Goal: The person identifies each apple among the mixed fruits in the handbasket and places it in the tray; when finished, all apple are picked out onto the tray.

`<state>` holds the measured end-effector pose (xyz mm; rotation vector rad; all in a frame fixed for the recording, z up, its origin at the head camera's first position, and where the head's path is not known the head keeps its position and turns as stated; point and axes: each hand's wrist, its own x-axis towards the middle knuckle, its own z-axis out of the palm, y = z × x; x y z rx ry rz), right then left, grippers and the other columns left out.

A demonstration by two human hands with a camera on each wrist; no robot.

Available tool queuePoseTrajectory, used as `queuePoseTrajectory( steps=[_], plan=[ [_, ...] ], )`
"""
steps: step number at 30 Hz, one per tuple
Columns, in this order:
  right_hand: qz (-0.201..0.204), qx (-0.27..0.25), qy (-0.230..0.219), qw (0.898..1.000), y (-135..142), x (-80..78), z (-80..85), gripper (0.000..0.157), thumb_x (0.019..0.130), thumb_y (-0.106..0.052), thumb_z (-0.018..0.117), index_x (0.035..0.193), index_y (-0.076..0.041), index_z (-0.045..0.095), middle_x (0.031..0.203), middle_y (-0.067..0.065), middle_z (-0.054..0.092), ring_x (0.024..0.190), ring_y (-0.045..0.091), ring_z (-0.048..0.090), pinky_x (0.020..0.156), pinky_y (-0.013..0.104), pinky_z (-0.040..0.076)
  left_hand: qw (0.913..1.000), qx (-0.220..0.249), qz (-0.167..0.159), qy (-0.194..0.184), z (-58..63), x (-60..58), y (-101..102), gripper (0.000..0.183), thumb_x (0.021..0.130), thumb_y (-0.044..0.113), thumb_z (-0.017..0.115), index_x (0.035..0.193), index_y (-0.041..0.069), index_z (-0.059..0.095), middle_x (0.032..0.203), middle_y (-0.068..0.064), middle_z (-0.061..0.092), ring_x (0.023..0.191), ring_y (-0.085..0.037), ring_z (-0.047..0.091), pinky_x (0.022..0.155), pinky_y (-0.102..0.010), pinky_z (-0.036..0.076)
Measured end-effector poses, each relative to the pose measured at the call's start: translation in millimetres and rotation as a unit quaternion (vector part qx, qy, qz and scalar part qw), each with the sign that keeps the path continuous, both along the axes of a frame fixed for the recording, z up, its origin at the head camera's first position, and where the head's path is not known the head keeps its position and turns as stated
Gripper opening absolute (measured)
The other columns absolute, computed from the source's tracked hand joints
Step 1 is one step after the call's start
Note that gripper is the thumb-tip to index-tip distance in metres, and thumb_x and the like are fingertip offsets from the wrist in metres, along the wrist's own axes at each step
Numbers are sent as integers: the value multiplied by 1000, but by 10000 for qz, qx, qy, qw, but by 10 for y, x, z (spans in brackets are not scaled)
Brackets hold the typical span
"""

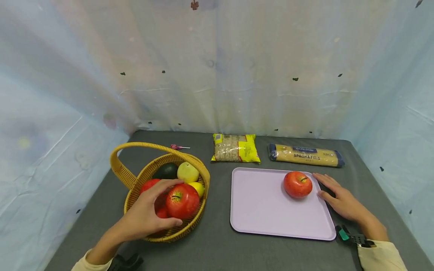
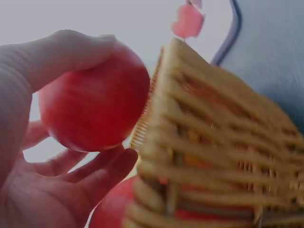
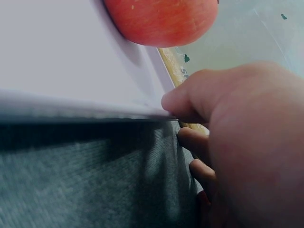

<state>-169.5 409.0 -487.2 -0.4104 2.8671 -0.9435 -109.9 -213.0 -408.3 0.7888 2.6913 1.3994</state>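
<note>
Over the wicker basket (image 1: 200, 215) in the head view, my left hand (image 1: 145, 210) holds a red apple (image 1: 183, 201) between thumb and fingers. The left wrist view shows this apple (image 2: 97, 97) in the grip, beside the woven basket wall (image 2: 223, 137), with another red fruit (image 2: 114, 206) below. My right hand (image 1: 344, 199) rests at the right edge of the lilac tray (image 1: 264, 203), thumb touching the rim and fingers extended. A second red apple (image 1: 297, 184) sits on the tray near that hand; the right wrist view shows part of this apple (image 3: 161, 19).
In the basket lie a dark green avocado (image 1: 166, 171), a yellow-green round fruit (image 1: 187, 172), a yellow fruit (image 1: 197, 189) and red fruit. Behind are a wrapped lollipop (image 1: 176, 146), a yellow food bag (image 1: 234, 148) and a spaghetti packet (image 1: 305, 155). The basket's handle (image 1: 118, 169) arches up.
</note>
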Motion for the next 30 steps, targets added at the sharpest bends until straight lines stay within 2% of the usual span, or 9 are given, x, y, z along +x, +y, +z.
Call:
queuePoseTrajectory(
  steps=[2,4,6,8,13,17,21,27,30],
  plan=[
    [22,5,9,10000,-3,-6,4,67,111,-24,63,171,-10,36,170,35,35,154,67,25,109,92,25,9968,635,-160,-457,15,15,-4,87,83,18,99,157,28,54,148,0,59,126,-21,68,98,-31,64],
    [22,12,28,10000,-1,-10,7,67,111,-24,63,171,-11,37,170,35,35,154,67,26,109,92,26,9887,1145,-291,-920,31,37,-9,85,86,10,95,158,25,53,151,-7,56,127,-24,69,98,-31,64],
    [35,-5,27,10000,3,-11,8,67,111,-24,63,171,-10,37,170,35,35,154,67,25,109,92,25,9814,1436,-384,-1213,50,61,-13,84,87,5,92,159,22,52,153,-12,53,128,-25,69,98,-32,64],
    [35,-18,34,10000,8,-11,9,67,111,-25,63,171,-10,37,170,35,35,154,67,25,109,92,25,9772,1593,-459,-1326,67,79,-17,83,88,3,90,160,20,52,155,-15,51,129,-25,68,98,-35,64],
    [31,-29,26,10000,17,-15,10,67,112,-25,62,171,-10,35,170,35,35,155,67,24,110,92,24,9711,1885,-616,-1327,110,115,-9,84,89,-3,86,162,15,49,157,-16,50,134,-25,64,101,-39,64],
    [11,-37,-22,10000,15,-15,7,68,112,-26,62,172,-10,34,171,34,34,155,67,23,111,92,23,9705,1935,-612,-1304,154,145,8,85,88,-4,85,163,16,48,157,-13,50,134,-23,63,101,-39,64],
    [-19,-13,-74,10000,13,-11,1,68,112,-27,62,172,-11,34,172,34,33,156,67,22,111,92,23,9714,1884,-774,-1225,220,169,69,86,88,-4,85,163,14,49,157,-11,53,133,-25,63,100,-41,65],
    [-40,-4,-113,9999,13,-13,8,68,112,-27,61,172,-11,33,172,34,32,157,67,20,111,93,22,9819,1310,-1083,-835,354,172,266,89,85,8,94,162,22,52,153,-3,62,132,-24,66,103,-38,64],
    [-16,-8,-78,10000,14,-17,7,68,112,-26,61,172,-10,34,172,34,32,157,67,19,111,92,21,9839,1056,-1305,-616,419,146,408,92,83,14,97,162,24,52,156,-1,62,134,-23,66,106,-36,62]
  ],
)
